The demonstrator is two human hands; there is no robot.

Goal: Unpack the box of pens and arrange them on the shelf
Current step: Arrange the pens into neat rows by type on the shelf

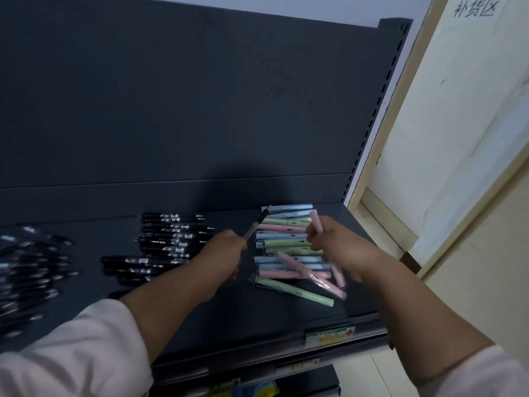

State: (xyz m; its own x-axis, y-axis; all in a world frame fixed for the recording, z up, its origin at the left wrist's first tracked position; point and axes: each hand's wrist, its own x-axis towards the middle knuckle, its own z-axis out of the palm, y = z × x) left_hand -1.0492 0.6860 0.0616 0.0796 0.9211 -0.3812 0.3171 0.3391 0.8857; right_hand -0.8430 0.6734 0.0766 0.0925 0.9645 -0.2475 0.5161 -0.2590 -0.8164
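writing: a paper sign on the pale door at the upper right reads "补货区"; the green and yellow price tag on the shelf's front edge and the white print on the black pens are too blurred to read.
left hand: the left hand is curled round the lower end of a clear pen with a black cap; the pen points up and to the right, its cap over the back of the pastel pile.
right hand: the right hand is closed in a fist round a pink pen; only the pen's upper end shows above the fingers.
pastel pens: blue, green and pink pastel pens lie mostly crosswise on the right of the dark shelf, between and beneath the two hands; a green one and a wrapped pink one lie askew at the front.
black pens: stacked in a column just left of the left hand; a blurred heap of more lies at the far left.
sleeves: pale sleeves, pushed up both forearms.
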